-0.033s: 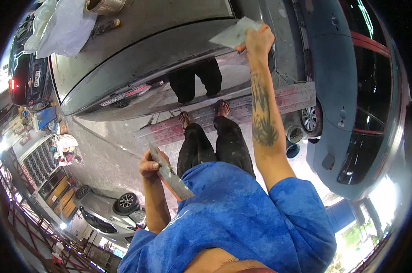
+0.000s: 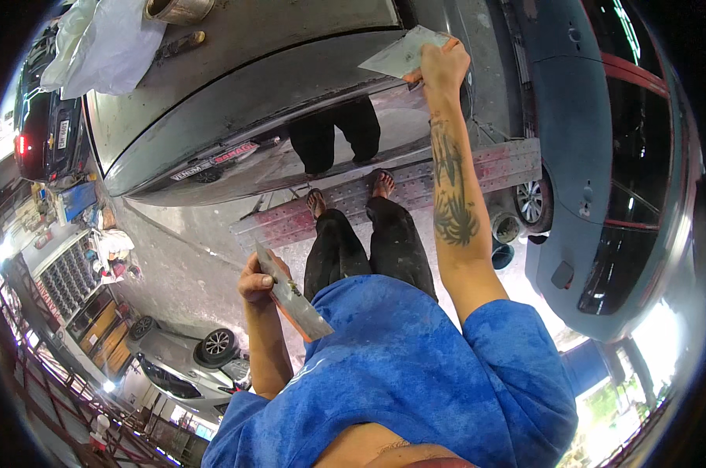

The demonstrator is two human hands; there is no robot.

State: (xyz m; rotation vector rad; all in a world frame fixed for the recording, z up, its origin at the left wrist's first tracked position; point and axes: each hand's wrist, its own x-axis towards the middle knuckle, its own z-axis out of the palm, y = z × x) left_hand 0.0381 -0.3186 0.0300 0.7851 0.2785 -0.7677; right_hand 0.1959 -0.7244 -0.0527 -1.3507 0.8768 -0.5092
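My right hand (image 2: 444,66) is closed around the orange back edge of a thin metal filler spreader (image 2: 400,51). Its blade points left, over or against the grey car panel (image 2: 290,58) near the panel's right end; contact cannot be made out. Lower down, my left hand (image 2: 257,282) grips a second metal filler spreader (image 2: 298,304), held slantwise before my blue shirt. This one also has an orange edge, and a small dab of greenish-grey paste sits on its blade. My left thumb lies on the blade, with the other fingers partly hidden behind it.
My feet stand on a perforated metal plank (image 2: 454,183) along the car. A plastic sheet (image 2: 115,47), a tin (image 2: 179,9) and a brush (image 2: 183,47) lie on the panel. A blue-grey car body (image 2: 567,156) stands right, with buckets (image 2: 506,228) beside its wheel.
My right hand's spreader has tilted very slightly, its upper corner a touch higher. My left hand and its spreader are almost unmoved.
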